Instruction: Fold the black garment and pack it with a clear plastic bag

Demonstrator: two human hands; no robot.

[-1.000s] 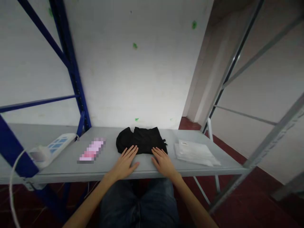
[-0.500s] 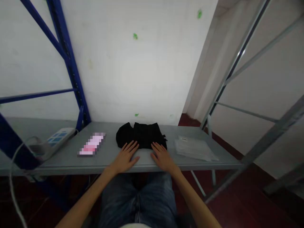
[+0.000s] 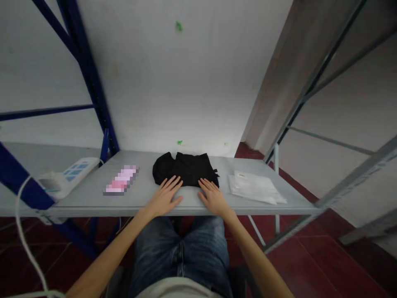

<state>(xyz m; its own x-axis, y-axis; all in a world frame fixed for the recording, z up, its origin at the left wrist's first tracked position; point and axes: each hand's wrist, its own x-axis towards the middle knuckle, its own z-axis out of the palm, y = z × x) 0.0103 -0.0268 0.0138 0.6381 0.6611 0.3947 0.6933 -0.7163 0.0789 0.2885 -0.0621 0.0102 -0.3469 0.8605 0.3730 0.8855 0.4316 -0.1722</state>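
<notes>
A black cloth item (image 3: 189,169), folded or bunched, lies on the grey shelf table (image 3: 142,198) against the wall. My left hand (image 3: 164,197) rests flat near the table's front edge, fingers spread, fingertips on the item's near left part. My right hand (image 3: 213,198) lies flat too, its fingertips on the near right corner of the cloth. Neither hand grips anything. A small strap or tag sticks out of the item's right end.
Clear plastic bags (image 3: 256,187) lie on the table to the right. At left are a pixelated phone-like object (image 3: 121,180) and a white power strip (image 3: 76,174) with a cable. Blue posts (image 3: 93,89) rise at left, grey metal bars (image 3: 297,107) at right.
The view has tilted slightly downward, so the table sits higher in the picture. Both hands and the black cloth keep the same places relative to each other.
</notes>
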